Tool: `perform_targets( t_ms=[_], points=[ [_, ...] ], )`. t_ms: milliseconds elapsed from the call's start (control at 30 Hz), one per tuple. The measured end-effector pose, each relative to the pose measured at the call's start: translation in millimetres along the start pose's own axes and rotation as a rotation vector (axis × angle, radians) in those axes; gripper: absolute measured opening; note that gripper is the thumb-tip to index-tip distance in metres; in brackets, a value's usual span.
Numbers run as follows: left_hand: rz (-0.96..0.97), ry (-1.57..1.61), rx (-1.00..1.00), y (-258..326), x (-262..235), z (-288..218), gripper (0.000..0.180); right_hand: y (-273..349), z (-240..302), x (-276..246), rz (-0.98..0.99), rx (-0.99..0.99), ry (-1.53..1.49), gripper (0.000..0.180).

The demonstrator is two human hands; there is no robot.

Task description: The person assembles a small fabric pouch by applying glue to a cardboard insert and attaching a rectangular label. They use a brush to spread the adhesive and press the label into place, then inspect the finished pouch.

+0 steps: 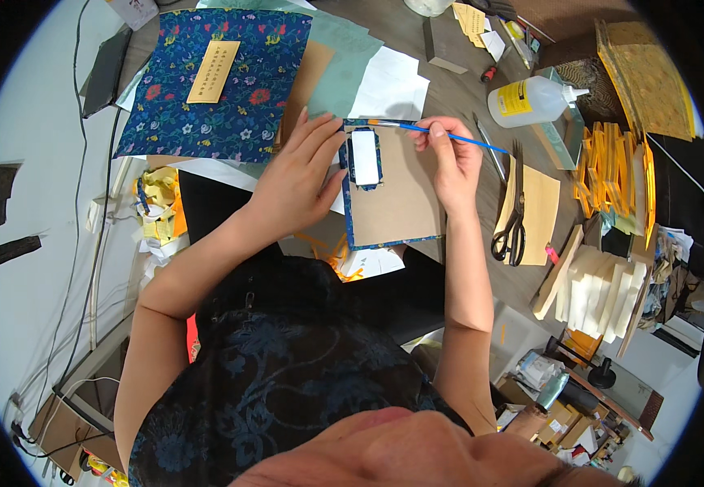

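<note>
My right hand (454, 170) pinches a thin blue paintbrush (472, 140). The brush points left, its bristles at the far edge of a tan board (400, 203) with blue floral cloth edging. Near the board's far left corner is a white rectangle (364, 158) framed in the same blue cloth. My left hand (299, 170) lies with fingers stretched out, its fingertips at the board's left edge. Farther left is a large blue floral cover (258, 130) bearing a cream label (213, 71) with writing. Whether the left fingertips press on the board cannot be told.
Black scissors (516, 207) lie on cream paper (540, 195) to the right. Beyond them are a clear squeeze bottle (522, 101) with a yellow label, bundled yellow strips (607, 174) and a white stack (599, 288). Pale green sheets (344, 61) spread beneath the cover. A grey block (444, 45) stands farther back.
</note>
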State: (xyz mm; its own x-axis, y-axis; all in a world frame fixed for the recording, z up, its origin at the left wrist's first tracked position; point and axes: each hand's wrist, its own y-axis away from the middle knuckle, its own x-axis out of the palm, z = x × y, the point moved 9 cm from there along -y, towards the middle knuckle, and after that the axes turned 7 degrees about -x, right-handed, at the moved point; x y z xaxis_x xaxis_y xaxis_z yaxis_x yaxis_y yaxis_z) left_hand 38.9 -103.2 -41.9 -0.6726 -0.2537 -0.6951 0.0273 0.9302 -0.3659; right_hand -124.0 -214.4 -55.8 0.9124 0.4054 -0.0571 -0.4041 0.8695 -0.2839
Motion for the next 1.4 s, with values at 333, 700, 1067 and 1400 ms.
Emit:
perform_targets(
  t_ms=[333, 700, 1067, 1400],
  points=[
    [0.087, -0.014, -0.036, 6, 21, 18, 0.038, 7, -21, 22, 0.091, -0.019, 0.028, 0.015],
    [0.095, -0.008, -0.038, 5, 20, 20, 0.039, 8, -19, 17, 0.065, -0.065, 0.087, 0.012],
    [0.090, -0.020, -0.032, 4, 19, 19, 0.037, 9, -17, 22, 0.110, -0.082, 0.133, 0.011],
    [0.097, 0.000, -0.038, 5, 19, 20, 0.038, 12, -16, 24, 0.125, -0.068, 0.134, 0.011]
  ],
)
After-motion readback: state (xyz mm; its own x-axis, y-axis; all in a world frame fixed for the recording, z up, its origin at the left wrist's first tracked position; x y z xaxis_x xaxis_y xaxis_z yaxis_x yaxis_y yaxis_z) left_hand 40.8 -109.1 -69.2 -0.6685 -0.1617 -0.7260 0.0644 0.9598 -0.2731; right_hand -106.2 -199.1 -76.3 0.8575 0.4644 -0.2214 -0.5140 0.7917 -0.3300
